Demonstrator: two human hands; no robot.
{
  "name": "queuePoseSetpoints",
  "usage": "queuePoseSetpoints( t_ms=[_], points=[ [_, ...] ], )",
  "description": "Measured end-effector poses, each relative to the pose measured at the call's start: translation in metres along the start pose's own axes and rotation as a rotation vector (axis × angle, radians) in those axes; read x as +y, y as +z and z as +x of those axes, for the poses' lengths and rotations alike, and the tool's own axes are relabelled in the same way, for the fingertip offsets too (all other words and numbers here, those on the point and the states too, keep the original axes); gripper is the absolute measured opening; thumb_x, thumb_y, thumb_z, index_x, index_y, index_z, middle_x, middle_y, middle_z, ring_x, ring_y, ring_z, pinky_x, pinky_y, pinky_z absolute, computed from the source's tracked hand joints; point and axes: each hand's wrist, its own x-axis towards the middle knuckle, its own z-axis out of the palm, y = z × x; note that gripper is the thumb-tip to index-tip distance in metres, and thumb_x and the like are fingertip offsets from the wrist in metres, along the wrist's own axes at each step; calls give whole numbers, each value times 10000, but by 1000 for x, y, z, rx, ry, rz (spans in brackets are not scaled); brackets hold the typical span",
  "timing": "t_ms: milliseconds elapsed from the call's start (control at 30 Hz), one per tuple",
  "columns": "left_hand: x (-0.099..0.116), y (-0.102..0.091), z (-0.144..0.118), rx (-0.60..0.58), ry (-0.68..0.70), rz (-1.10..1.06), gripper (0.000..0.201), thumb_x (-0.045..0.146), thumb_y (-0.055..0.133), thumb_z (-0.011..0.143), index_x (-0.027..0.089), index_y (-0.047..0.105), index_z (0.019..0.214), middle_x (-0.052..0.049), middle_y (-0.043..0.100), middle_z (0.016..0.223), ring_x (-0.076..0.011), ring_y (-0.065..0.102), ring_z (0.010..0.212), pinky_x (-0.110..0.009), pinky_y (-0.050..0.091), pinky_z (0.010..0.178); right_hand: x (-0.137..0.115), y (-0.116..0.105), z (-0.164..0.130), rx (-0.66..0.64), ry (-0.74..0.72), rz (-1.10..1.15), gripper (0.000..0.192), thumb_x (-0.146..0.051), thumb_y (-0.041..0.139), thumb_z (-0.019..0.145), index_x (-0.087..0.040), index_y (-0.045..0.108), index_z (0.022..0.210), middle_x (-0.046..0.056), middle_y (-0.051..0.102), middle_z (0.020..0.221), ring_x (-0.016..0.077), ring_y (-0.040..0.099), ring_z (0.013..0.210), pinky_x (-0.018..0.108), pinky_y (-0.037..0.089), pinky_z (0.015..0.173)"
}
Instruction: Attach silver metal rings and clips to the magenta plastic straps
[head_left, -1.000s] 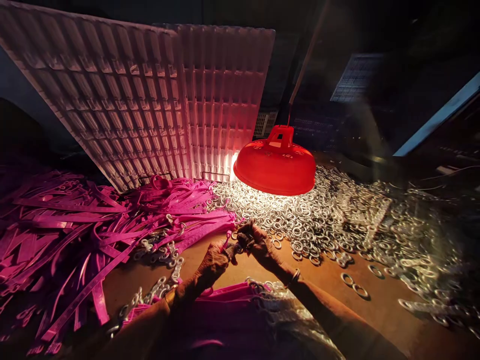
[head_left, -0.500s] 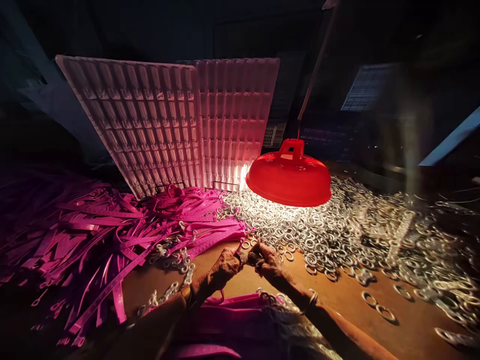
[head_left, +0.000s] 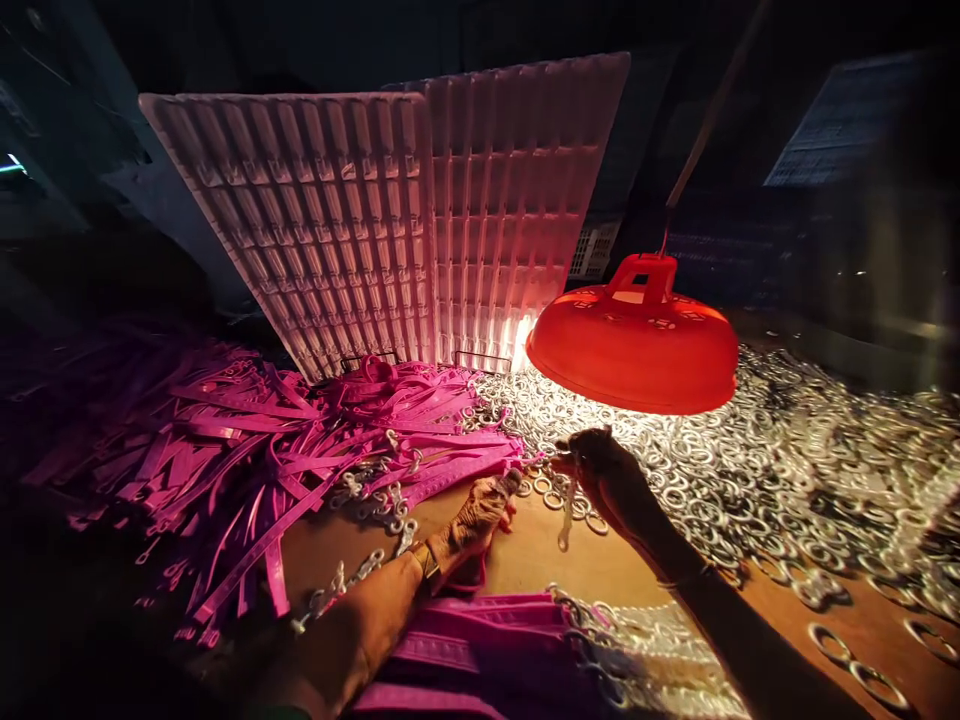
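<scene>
Metal double-ring buckle (head_left: 566,510) is dangling from right hand (head_left: 611,478), fingers pinching its top; light, rigid, slippery. Left hand (head_left: 480,515) is gripping soft pink strap (head_left: 450,470).

Lamp shade (head_left: 634,345): orange-red, glowing. Straps (head_left: 247,450): magenta-pink, heaped. Metal rings (head_left: 750,470): silver, bright white under the shade. Moulded trays (head_left: 420,220): pale pinkish-white, a regular grid of ribbed cells. Bench (head_left: 525,555): orange-brown. Finished strap stack (head_left: 480,650): magenta with silver ring ends. Left wrist band (head_left: 426,562): yellowish. Surroundings: near black.
</scene>
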Motion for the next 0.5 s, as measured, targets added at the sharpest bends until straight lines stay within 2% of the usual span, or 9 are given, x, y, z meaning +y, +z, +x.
queuePoseSetpoints(
  t_ms=[67,133,233,300,367,500],
  points=[
    [-4,-1,4,-8,-5,-60,404,596,428,759,195,478,747,28,383,572,-85,286,471,-234,269,457,-5,-9,8,-31,42,56,378,-521,664,711,-188,497,774,18,532,721,115,474,540,253,418,471],
    [-5,-2,5,-40,13,-122,395,591,410,760,199,461,746,32,373,577,-79,264,470,-229,262,451,-5,-12,4,-113,88,5,378,-510,674,717,-185,494,789,-9,497,666,96,431,505,231,383,444],
    [-2,-1,0,-77,76,-172,363,556,448,746,195,447,711,29,374,578,-84,297,485,-237,286,460,3,-6,-17,-224,95,-129,361,-555,517,839,-197,468,827,-23,451,643,89,377,489,215,325,417],
    [1,1,-6,-89,89,-169,359,541,489,728,198,403,667,38,341,567,-82,292,493,-236,266,461,12,2,-30,-214,24,-216,363,-566,409,891,-211,431,821,-16,443,658,99,371,503,221,324,426],
    [5,3,-11,-105,82,-158,374,522,512,726,205,338,633,55,279,557,-68,239,487,-231,228,465,20,8,-39,-187,-21,-288,348,-552,389,902,-220,395,796,-13,444,656,105,371,500,232,341,438],
    [13,6,-19,-141,29,-149,381,497,487,755,222,255,630,73,168,538,-62,135,463,-239,148,457,30,12,-44,-215,9,-294,268,-493,367,912,-231,409,873,3,476,705,110,347,480,239,324,412]
  ],
)
